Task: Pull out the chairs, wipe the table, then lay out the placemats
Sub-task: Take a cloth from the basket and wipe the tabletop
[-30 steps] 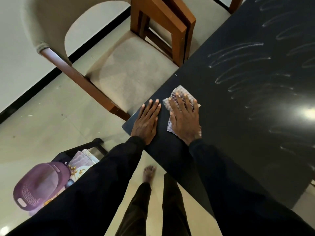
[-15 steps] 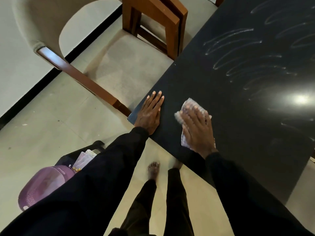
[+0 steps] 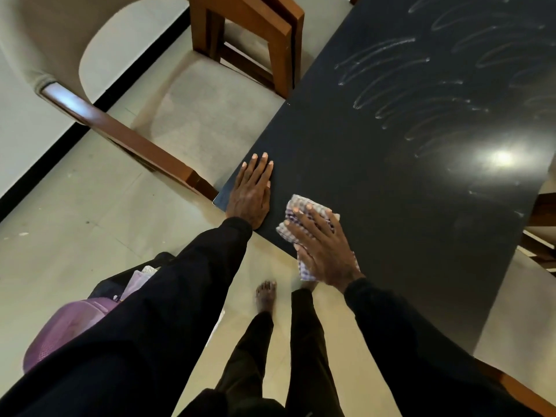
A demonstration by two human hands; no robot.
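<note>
Fingers [image 3: 310,219] of the right hand [image 3: 325,251] are lying straight and spread out, pressing the checked cloth [image 3: 296,201] onto the black table [image 3: 391,191] near its corner. The left hand [image 3: 251,194] is resting flat just beside it.

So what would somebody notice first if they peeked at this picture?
Probably the big black table, with curly wipe streaks shining across its far side. Near its corner, the right hand presses a checked cloth flat while the left hand rests beside it. A cushioned chair stands left of the table.
</note>
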